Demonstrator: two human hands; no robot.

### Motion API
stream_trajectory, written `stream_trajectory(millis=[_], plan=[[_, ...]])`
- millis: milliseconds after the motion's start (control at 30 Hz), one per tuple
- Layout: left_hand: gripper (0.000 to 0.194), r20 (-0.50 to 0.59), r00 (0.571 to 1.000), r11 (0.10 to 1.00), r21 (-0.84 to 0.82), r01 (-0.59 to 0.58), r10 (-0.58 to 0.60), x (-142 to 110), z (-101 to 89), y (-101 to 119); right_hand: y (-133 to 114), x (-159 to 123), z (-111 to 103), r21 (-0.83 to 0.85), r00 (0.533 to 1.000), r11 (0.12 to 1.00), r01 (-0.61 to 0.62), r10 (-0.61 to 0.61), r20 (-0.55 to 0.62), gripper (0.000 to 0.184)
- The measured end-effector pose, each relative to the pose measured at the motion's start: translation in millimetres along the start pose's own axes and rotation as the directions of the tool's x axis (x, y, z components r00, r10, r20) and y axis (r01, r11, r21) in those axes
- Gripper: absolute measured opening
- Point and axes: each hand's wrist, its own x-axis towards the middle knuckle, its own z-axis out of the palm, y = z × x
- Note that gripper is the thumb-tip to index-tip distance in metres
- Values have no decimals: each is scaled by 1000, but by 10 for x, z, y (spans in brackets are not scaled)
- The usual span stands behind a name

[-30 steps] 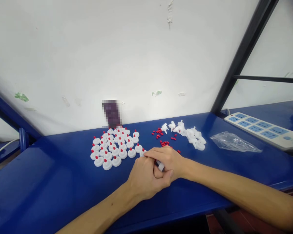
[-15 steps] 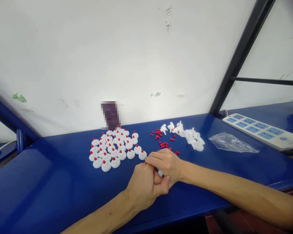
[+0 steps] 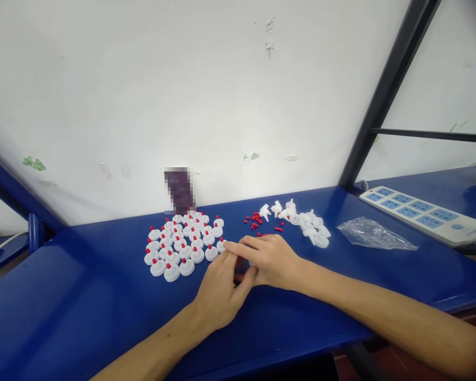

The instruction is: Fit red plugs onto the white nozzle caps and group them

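Note:
My left hand (image 3: 220, 291) is curled beside the near right edge of a group of white round caps (image 3: 172, 273) with red tips. Its thumb reaches toward my right hand (image 3: 275, 259), and its other fingertips are mostly hidden. My right hand lies partly over it, with the index finger stretched left to the nearest cap. A sliver of a white plastic piece (image 3: 251, 263) shows between the right palm and the left thumb; the rest is covered. Behind the right hand are small red tips (image 3: 257, 218) in a loose scatter.
White nozzle caps (image 3: 321, 235) without red tips are heaped right of the scatter. A clear plastic bag (image 3: 375, 233) and a white power strip (image 3: 424, 211) lie farther right on the blue table (image 3: 103, 312). A pixelated dark object (image 3: 180, 190) leans on the wall.
Both hands have shifted slightly left and up. My right index finger has stretched out over the cap at the group's right edge, hiding it. Less of the white piece shows.

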Motion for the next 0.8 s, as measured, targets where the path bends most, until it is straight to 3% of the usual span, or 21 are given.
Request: stream_trajectory(millis=[233,367,467,567,600,633,667,700,800], plan=[[27,28,998,983,174,-55,50,56,-98,-92,80,7,-241,6,987,1000,2,-3,162,65],[24,38,996,930,359,-85,77,64,-99,-131,162,25,-397,58,961,997,-43,25,274,50],[20,36,997,915,396,-80,71,54,-87,-97,238,47,-389,47,945,994,-101,81,318,36],[11,33,988,929,338,-151,148,27,-86,-26,388,74,-388,-41,920,957,-288,288,266,30],[15,66,976,927,303,-219,209,16,-87,1,469,76,-410,-119,884,915,-386,404,236,32],[21,122,952,916,261,-304,281,5,-87,29,567,70,-444,-239,811,836,-495,543,220,35],[27,196,915,895,213,-391,353,-5,-88,55,677,53,-488,-360,703,726,-585,676,222,38],[31,276,870,871,166,-463,410,-15,-87,80,794,26,-536,-412,636,661,-627,740,219,40],[41,442,779,835,108,-539,445,-30,-83,134,1109,-91,-662,-473,529,576,-667,813,245,39]])
